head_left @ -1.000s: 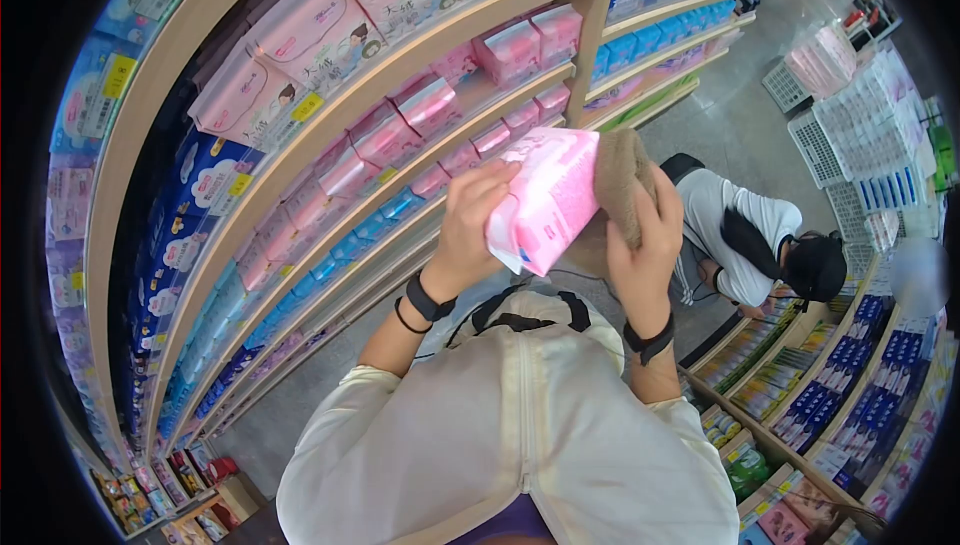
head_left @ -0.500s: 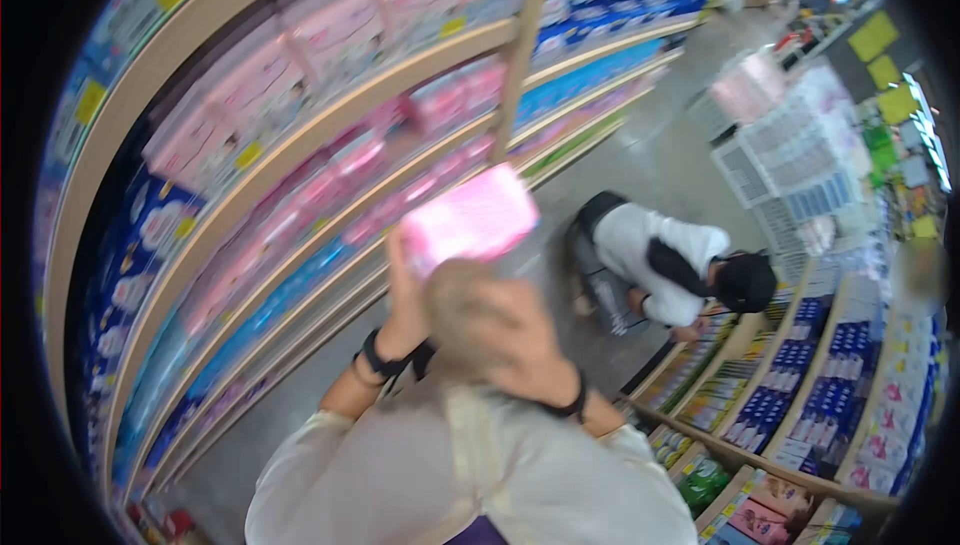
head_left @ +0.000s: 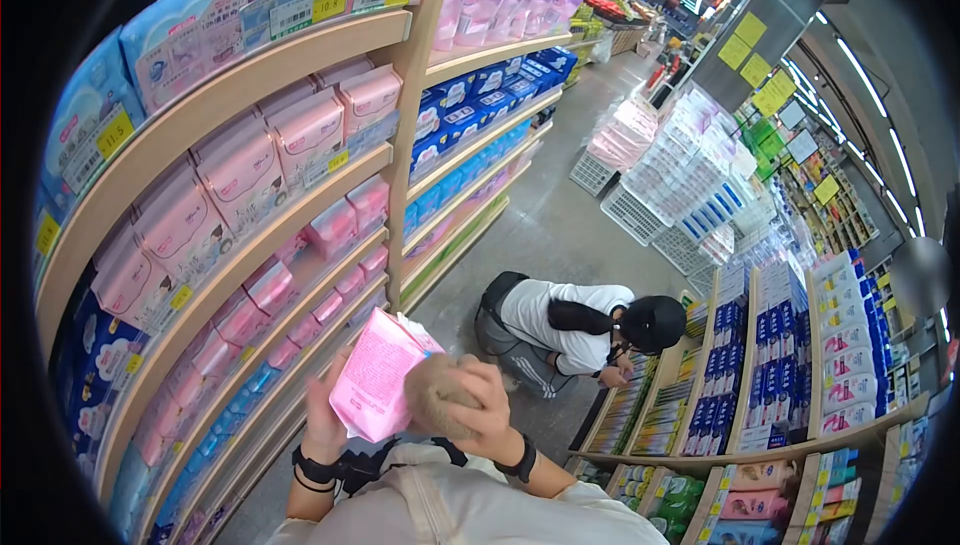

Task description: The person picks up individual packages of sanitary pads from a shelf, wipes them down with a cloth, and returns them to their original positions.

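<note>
My left hand (head_left: 322,413) grips the lower left side of a pink plastic-wrapped pack (head_left: 378,377) with fine print on its face, held tilted in front of my chest. My right hand (head_left: 487,407) is closed around a rounded, beige-brown bundle (head_left: 437,395) that looks like a wadded cloth. The bundle is against the right side of the pack or just in front of it. Part of my left hand is hidden behind the pack. Shelves to the left hold rows of similar pink packs (head_left: 240,323).
A wooden shelf unit (head_left: 400,160) runs along the left. On the right, a crouching person (head_left: 560,320) works at a low shelf of boxes (head_left: 705,375). White plastic baskets (head_left: 635,215) with stacked packs stand farther along the grey floor (head_left: 545,215).
The view has swung, raising the far aisle into sight. The pink pack has turned more upright, showing its printed face. Both hands keep their holds.
</note>
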The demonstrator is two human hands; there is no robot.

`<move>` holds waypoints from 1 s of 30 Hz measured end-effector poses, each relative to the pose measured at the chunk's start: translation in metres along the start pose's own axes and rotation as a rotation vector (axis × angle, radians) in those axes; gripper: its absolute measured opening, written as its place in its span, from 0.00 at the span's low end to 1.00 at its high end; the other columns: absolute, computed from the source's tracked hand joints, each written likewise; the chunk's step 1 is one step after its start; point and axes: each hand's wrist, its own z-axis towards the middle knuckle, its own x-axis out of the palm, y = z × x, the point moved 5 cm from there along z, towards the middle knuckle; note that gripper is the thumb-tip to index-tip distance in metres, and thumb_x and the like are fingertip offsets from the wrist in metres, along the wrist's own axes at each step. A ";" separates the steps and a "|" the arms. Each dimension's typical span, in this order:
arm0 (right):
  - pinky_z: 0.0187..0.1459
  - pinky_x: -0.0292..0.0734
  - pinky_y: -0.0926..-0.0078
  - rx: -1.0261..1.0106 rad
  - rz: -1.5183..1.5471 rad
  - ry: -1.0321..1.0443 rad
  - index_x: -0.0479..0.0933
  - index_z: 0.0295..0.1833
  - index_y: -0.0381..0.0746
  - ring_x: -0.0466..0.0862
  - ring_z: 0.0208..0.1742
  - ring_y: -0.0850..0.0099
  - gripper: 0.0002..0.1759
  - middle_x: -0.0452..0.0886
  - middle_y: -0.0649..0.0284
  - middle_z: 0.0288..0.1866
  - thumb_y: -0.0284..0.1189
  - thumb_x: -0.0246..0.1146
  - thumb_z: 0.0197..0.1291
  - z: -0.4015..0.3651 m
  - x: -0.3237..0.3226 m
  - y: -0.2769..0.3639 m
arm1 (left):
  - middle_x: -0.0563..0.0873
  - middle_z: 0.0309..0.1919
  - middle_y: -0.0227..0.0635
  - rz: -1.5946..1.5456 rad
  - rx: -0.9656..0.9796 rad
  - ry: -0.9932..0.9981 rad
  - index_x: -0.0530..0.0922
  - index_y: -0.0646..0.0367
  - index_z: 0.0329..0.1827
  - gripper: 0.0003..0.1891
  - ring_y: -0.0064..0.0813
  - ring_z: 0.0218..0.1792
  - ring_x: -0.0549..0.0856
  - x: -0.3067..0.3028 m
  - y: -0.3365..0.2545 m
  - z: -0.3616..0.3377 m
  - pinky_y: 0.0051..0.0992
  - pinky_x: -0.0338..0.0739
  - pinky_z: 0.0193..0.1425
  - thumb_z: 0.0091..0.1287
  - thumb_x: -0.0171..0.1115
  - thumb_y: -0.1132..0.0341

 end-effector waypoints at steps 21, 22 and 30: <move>0.47 0.67 0.61 0.356 -0.359 0.029 0.80 0.42 0.43 0.73 0.47 0.56 0.21 0.75 0.58 0.54 0.24 0.64 0.35 0.047 0.034 -0.008 | 0.77 0.52 0.40 0.023 -0.473 0.069 0.67 0.64 0.59 0.22 0.34 0.54 0.77 -0.014 -0.001 0.056 0.36 0.68 0.62 0.63 0.51 0.63; 0.48 0.67 0.61 0.415 -0.364 -0.075 0.80 0.43 0.41 0.73 0.47 0.55 0.22 0.75 0.57 0.53 0.23 0.64 0.33 0.048 0.032 -0.011 | 0.76 0.55 0.41 0.047 -0.539 0.057 0.65 0.64 0.60 0.24 0.35 0.55 0.76 -0.022 0.000 0.056 0.35 0.67 0.62 0.61 0.53 0.65; 0.49 0.66 0.60 0.487 -0.408 -0.163 0.79 0.45 0.40 0.73 0.48 0.54 0.25 0.73 0.54 0.55 0.23 0.66 0.33 0.049 0.049 0.005 | 0.76 0.55 0.44 0.118 -0.612 0.210 0.65 0.67 0.60 0.25 0.35 0.55 0.77 -0.050 -0.013 0.065 0.34 0.67 0.62 0.65 0.49 0.59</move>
